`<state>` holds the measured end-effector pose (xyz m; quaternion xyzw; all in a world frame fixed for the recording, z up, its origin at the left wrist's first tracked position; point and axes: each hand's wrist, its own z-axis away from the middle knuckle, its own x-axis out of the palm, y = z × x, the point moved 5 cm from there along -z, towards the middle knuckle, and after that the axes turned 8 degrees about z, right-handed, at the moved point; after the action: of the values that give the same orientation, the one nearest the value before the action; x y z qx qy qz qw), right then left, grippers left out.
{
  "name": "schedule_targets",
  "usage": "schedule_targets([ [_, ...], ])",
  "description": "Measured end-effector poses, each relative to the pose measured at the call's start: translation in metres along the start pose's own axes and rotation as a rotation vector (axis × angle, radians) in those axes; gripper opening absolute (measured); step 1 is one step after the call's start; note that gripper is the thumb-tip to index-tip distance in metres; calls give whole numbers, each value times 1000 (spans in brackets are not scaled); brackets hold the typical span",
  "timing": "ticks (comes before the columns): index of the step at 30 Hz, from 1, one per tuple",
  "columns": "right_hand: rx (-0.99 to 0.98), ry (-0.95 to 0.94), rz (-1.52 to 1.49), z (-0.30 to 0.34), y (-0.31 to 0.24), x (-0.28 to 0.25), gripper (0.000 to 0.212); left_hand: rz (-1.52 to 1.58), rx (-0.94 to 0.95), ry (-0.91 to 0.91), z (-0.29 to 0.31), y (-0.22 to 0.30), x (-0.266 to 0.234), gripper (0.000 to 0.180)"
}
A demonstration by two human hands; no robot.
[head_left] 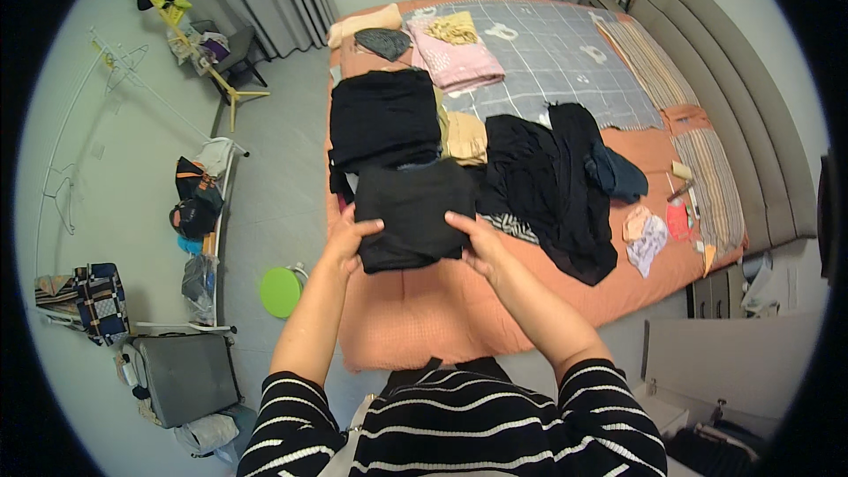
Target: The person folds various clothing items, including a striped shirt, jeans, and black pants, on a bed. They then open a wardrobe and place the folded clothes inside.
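Between my two hands is a folded black garment (415, 216), held up over the near part of the bed. My left hand (352, 234) grips its left edge with the thumb on top. On the opposite edge my right hand (475, 238) holds it the same way; the fingers of both hands are partly hidden underneath. Just beyond lies a stack of folded black clothes (385, 115). Loose black clothing (552, 181) spreads over the bed to the right, with a dark blue garment (618, 172) beside it. A beige folded cloth (465, 137) sits between the stack and the loose clothing.
The bed has an orange sheet (397, 327) and a grey headboard (707, 62) on the right. A pink folded blanket (459, 66) lies at the far side. Small pale garments (647, 238) are at right. On the floor at left stand a green round stool (281, 291) and a grey suitcase (190, 380).
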<state>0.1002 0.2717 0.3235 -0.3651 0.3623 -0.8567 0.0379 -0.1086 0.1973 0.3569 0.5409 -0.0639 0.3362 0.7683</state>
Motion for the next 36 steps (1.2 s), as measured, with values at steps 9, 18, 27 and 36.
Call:
schedule_targets([
  [9, -249, 63, 282, -172, -123, 48, 59, -170, 532, 209, -151, 132, -17, 70],
  [18, -791, 503, 1776, -235, -108, 57, 57, -1710, 684, 255, -235, 64, -3, 50],
  [27, -470, 347, 1950, -302, -63, 25, 53, -1935, 300, 181, -291, 21, -35, 52],
  [36, -921, 358, 1439, -223, -79, -34, 57, -1891, 565, 278, -275, 31, -17, 49],
])
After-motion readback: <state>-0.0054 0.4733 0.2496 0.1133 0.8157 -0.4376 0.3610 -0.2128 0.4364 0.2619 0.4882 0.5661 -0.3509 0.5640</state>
